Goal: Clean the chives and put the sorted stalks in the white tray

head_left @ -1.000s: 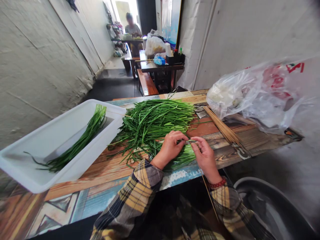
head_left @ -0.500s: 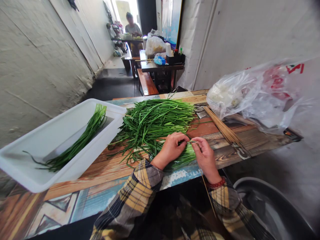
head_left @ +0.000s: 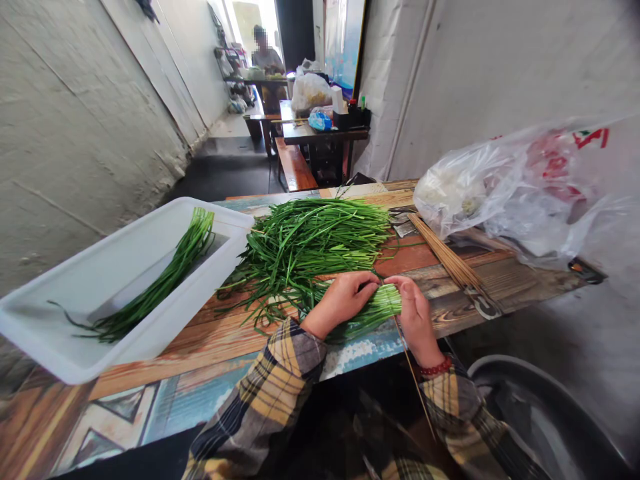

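My left hand (head_left: 347,297) is closed on a small bunch of garlic chives (head_left: 377,308) near the table's front edge, its thumb and fingertips pinched together at the stalks. Close beside it, my right hand (head_left: 415,308) is curled at the pale cut ends of the same bunch. A thin bamboo skewer (head_left: 414,373) runs from under the right fingers down past the table edge; its upper end is hidden. Just behind my hands lies a large pile of loose garlic chives (head_left: 315,230).
On the left stands a white plastic tub (head_left: 125,263) holding a row of chives (head_left: 165,280). Bamboo skewers (head_left: 445,253) and a plastic bag (head_left: 500,187) lie at the right. A grey basin (head_left: 545,413) sits below. Farther back, a person (head_left: 267,57) is at another table.
My right hand has lowered slightly, its fingers moving from a pinched stalk onto the bunch's cut ends. The bunch has shifted a little right, and more of the skewer's upper part shows.
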Tool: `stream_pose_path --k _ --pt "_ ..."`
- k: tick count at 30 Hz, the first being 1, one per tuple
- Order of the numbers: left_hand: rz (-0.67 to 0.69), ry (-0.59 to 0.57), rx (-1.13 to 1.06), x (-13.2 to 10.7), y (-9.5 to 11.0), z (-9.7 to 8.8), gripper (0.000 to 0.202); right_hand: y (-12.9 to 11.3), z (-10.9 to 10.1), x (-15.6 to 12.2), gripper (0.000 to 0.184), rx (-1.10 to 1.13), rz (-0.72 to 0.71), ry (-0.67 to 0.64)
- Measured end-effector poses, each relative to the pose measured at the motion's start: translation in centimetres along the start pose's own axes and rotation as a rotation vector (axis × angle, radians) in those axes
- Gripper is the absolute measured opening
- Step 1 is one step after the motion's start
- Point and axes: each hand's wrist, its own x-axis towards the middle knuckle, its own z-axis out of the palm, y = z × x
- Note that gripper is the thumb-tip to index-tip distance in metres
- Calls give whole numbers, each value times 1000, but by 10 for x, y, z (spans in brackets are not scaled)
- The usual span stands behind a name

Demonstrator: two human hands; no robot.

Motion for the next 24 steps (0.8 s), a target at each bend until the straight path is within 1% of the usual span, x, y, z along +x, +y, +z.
stream_pose_path --k 2,6,12,15,17,19,21,22,24 --pt "13 -9 37 0 -1 1 22 2 1 1 37 -26 2 -8" --pt "7 13 106 1 0 4 22 7 4 4 30 -75 10 -6" --pt "14 31 166 0 1 10 20 8 5 4 31 -193 18 12" --pt "18 30 141 0 0 9 18 6 4 4 31 -194 7 19" --pt "11 79 129 1 -3 4 17 6 4 3 30 -162 4 1" --pt "-20 182 166 2 -8 -4 18 6 5 3 29 -136 4 -22" --pt "-66 278 255 2 -14 -12 19 6 5 3 30 -132 0 -28" --pt "-88 306 309 2 -16 -15 19 7 5 3 30 -137 -1 -26" --pt "-115 318 426 2 -20 -20 19 7 6 3 31 -151 -3 -18"
